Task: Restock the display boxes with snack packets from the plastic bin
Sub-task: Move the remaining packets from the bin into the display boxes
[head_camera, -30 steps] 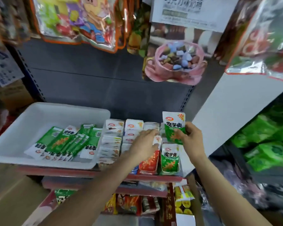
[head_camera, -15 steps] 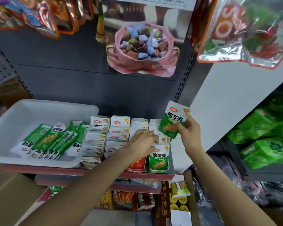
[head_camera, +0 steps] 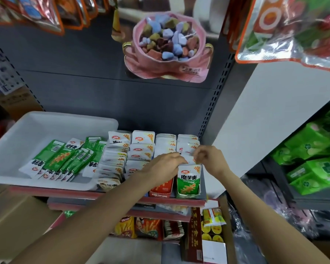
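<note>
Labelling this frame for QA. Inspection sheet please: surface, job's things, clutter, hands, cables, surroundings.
Surface: red-edged shelf carrying bin and boxes.
Job's things: white bin at left, green packets lying in it; display boxes beside it hold upright white-topped packets; green box front right.
Clutter: cardboard cartons lower left.
Hands: left hand and right hand meet over the rightmost row, fingers on the packet tops; what each grips cannot be told.
Cables: nothing seen.
Surroundings: hanging snack bags above, pink candy bag on the back panel, green packs on the right shelf, more snacks below.
</note>
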Motion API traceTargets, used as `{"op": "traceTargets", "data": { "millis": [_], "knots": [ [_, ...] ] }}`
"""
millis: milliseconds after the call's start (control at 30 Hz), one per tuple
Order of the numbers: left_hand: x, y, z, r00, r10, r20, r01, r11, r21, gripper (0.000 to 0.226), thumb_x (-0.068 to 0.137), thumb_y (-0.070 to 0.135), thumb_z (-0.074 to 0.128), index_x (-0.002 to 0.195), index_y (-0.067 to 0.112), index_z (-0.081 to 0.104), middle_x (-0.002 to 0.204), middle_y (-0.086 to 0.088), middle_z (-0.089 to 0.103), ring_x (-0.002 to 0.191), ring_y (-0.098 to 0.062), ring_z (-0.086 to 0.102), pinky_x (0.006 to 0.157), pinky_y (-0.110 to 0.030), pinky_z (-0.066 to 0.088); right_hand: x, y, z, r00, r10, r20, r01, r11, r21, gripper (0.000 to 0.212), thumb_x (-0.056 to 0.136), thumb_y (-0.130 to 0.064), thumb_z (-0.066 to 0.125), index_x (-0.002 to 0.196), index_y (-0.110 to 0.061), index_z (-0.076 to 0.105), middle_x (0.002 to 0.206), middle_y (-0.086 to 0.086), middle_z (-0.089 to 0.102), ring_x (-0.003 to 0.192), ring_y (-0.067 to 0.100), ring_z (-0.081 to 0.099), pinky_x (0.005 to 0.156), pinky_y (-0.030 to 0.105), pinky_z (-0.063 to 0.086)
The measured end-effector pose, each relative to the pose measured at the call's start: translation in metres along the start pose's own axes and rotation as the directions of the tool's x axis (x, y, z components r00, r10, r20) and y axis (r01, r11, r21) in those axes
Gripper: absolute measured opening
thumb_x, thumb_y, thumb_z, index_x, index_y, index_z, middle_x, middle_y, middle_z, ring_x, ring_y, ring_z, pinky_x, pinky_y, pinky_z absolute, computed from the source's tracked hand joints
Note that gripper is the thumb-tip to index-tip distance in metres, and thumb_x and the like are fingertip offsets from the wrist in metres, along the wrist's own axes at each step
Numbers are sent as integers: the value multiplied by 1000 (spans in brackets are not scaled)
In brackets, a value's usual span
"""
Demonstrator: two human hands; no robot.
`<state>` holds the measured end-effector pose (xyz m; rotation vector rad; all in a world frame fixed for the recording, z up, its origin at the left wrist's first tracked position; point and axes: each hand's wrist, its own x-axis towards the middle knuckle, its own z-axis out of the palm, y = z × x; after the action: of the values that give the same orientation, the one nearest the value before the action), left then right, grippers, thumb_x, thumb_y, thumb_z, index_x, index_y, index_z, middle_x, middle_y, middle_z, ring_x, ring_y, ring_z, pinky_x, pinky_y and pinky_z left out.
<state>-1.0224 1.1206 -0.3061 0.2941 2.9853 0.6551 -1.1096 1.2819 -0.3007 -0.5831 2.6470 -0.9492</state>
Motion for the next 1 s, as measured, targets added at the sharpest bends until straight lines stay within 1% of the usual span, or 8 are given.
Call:
{"op": "traceTargets", "data": {
  "millis": [133,300,433,567,667,800,933,1000],
  "knots": [
    [-2,2,-3,1000,-14,-19,13,999,-40,38,96,9,41,131,18,52,129,1,50,113,-16,51,88,-24,41,0,-8,4,1000,-7,1,7,993,-119,18,85,-2,50,83,-15,63,89,7,68,84,24,63,74,27,49],
    [-17,-1,-29,965,-94,-245,46,980,-194,27,95,17,47,119,20,59,116,4,55,98,-10,55,84,-30,48,-3,-52,15,984,-134,-115,138,990,22,15,88,-4,54,95,-9,67,90,-2,64,80,11,57,69,12,43],
    [-51,-35,-54,854,-287,-435,141,931,-338,20,91,13,52,107,15,64,99,1,64,85,-10,61,80,-33,52,1,-104,43,983,-156,-92,169,974,153,17,89,-1,51,94,-8,65,88,1,66,79,11,60,70,17,45],
    [-104,-94,-76,699,-500,-510,286,850,-442,17,88,6,58,102,10,66,91,-1,68,80,-12,61,71,-17,48,8,-162,89,971,-238,12,231,952,199,19,89,0,51,95,-9,66,87,3,67,77,11,61,69,17,45],
    [-144,-145,-89,619,-620,-483,382,774,-504,17,89,3,56,102,7,66,91,-3,67,81,-16,61,73,-23,46,13,-207,132,945,-315,83,298,939,170,21,88,-1,53,99,-9,69,95,5,71,88,15,65,79,20,47],
    [-188,-220,-95,576,-729,-370,542,679,-495,18,88,3,58,105,2,64,96,-15,69,91,-30,64,76,-26,45,26,-260,200,911,-374,176,365,928,80,23,90,-6,49,100,-12,69,105,5,70,93,22,65,83,26,47],
    [-217,-274,-100,569,-811,-139,673,556,-488,24,92,11,56,113,1,62,108,-14,64,103,-31,60,74,-23,40,48,-284,270,883,-238,404,295,952,-82,28,91,-8,47,114,-14,61,109,11,65,96,28,64,78,33,52],
    [-224,-300,-97,590,-804,-78,705,559,-437,26,92,10,53,116,4,61,112,-12,64,107,-29,60,76,-22,40,57,-286,299,864,-155,479,256,955,-152,33,88,-8,52,121,-13,56,112,13,62,101,29,62,82,34,52]
  ]
}}
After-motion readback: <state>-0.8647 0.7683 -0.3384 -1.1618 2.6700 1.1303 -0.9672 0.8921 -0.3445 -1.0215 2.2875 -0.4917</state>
